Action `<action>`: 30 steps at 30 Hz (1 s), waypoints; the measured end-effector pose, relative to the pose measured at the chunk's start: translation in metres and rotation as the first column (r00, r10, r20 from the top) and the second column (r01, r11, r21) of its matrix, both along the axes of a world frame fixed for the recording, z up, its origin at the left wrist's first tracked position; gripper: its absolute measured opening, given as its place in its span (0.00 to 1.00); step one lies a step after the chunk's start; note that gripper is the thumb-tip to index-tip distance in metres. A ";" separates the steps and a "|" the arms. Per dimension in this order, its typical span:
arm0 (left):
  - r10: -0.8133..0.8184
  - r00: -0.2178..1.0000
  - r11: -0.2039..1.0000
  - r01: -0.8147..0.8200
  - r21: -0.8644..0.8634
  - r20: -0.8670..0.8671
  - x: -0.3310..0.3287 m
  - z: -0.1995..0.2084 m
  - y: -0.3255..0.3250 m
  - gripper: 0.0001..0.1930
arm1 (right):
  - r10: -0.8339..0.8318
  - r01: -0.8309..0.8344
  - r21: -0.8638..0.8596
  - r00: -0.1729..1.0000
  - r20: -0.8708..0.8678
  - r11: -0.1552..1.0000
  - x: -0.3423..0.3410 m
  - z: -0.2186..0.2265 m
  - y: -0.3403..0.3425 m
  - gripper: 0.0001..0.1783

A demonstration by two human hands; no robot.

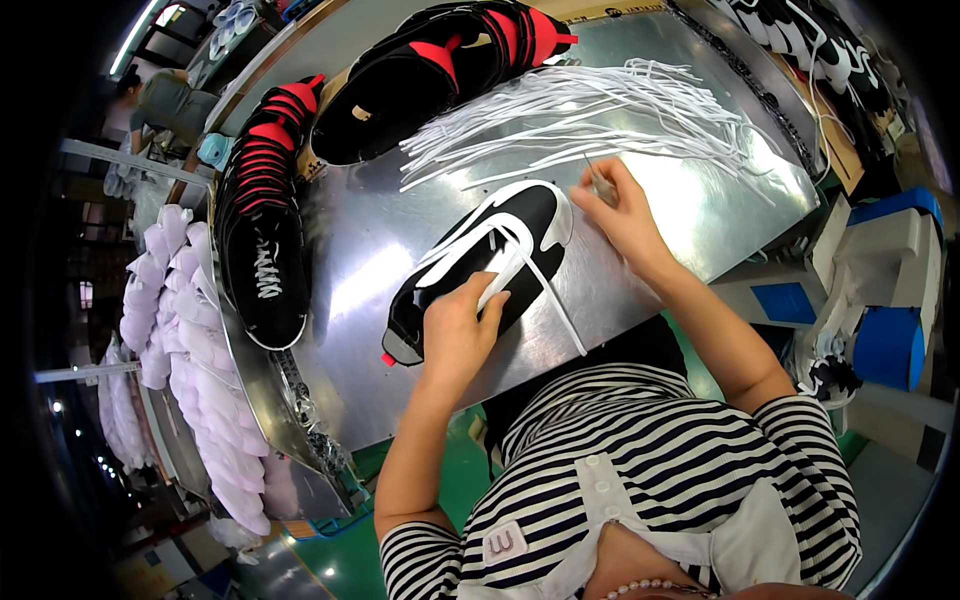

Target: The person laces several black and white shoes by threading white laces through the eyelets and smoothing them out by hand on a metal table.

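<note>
A black-and-white sneaker (pixel 528 212) lies on the metal worktable (pixel 350 215), its grey heel and red tab pointing left and toward me. A white shoelace (pixel 566 318) loops over its opening, with one end trailing to the table's near edge. My left hand (pixel 460 328) is closed on the sneaker's near side and white tongue area; its fingertips are partly hidden. Just beyond the toe, my right hand (pixel 625 215) pinches a small tool (pixel 603 188) with a thin pointed metal tip, apart from the sneaker. Its exact kind is unclear.
Many loose white laces (pixel 590 110) spread across the table's far side. Black-and-red shoe uppers stand in a row (pixel 268 240) at left and in a pile (pixel 385 95) behind. White padded pieces (pixel 200 370) hang at far left. A grey-and-blue machine (pixel 885 300) stands at right.
</note>
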State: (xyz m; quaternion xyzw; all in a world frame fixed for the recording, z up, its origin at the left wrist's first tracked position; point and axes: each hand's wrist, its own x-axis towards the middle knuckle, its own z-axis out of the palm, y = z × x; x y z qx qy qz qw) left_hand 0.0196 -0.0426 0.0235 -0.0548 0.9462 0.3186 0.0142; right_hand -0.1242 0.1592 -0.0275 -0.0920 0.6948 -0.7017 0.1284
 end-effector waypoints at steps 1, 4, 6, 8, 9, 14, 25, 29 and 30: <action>0.025 0.997 0.999 -0.027 -0.033 -0.071 0.001 -0.005 -0.002 0.13 | 0.091 -0.092 0.027 0.994 0.057 0.995 0.010 0.007 0.005 0.14; 0.000 0.989 0.997 -0.012 -0.081 -0.145 0.000 -0.003 0.011 0.12 | 0.336 -0.328 0.203 0.942 -0.005 0.923 0.038 -0.001 0.004 0.14; 0.001 0.980 0.997 -0.015 -0.071 -0.197 -0.001 0.001 0.015 0.12 | 0.427 -0.413 0.324 0.904 0.029 0.851 0.047 0.005 -0.003 0.15; 0.020 0.967 0.999 -0.031 -0.041 -0.254 -0.004 0.008 0.016 0.11 | 0.454 -0.456 0.235 0.889 0.063 0.859 0.057 0.004 -0.003 0.16; 0.045 0.959 0.998 -0.052 -0.019 -0.281 -0.004 0.015 0.012 0.10 | 0.550 -0.548 0.246 0.832 0.069 0.799 0.062 0.004 0.006 0.16; 0.252 0.876 0.952 -0.147 0.270 -0.412 -0.010 0.060 -0.029 0.11 | 0.771 -0.692 0.472 0.635 0.038 0.547 0.105 0.002 0.099 0.10; -0.128 0.987 0.991 0.124 -0.041 -0.100 0.000 -0.008 0.021 0.11 | 0.299 -0.294 0.235 0.954 0.012 0.927 0.099 0.036 0.112 0.08; -0.069 0.994 0.993 0.076 -0.086 0.084 -0.002 -0.001 0.029 0.12 | 0.271 -0.269 0.057 0.962 -0.030 0.961 0.062 0.049 0.062 0.08; -0.067 0.989 0.993 0.079 -0.087 0.128 -0.003 0.003 0.031 0.12 | 0.286 -0.283 0.049 0.956 -0.065 0.958 0.054 0.045 0.054 0.08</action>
